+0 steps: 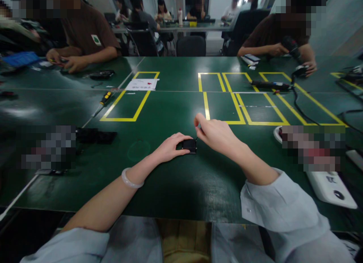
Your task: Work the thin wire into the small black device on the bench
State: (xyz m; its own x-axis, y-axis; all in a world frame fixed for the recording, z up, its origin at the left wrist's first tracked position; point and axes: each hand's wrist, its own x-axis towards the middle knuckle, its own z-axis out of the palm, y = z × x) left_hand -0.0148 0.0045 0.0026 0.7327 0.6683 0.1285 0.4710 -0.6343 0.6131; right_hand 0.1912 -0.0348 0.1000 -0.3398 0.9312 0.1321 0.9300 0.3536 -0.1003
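Note:
A small black rectangular piece (189,145) rests on the green table in front of me. My left hand (173,146) grips it from the left, thumb on the near side and fingers on the far side. Just right of and above the piece is my right hand (212,132), its fingers curled in a pinch. Something thin and dark shows below those fingertips at the piece's right corner, too small to name. What the right fingers hold is mostly hidden by the hand.
Yellow tape outlines (207,104) mark the green table (170,191). A yellow-black screwdriver (105,99) and a paper sheet (141,84) lie left. A black corded tool (270,85) and a white power strip (330,185) are right. Two co-workers sit opposite.

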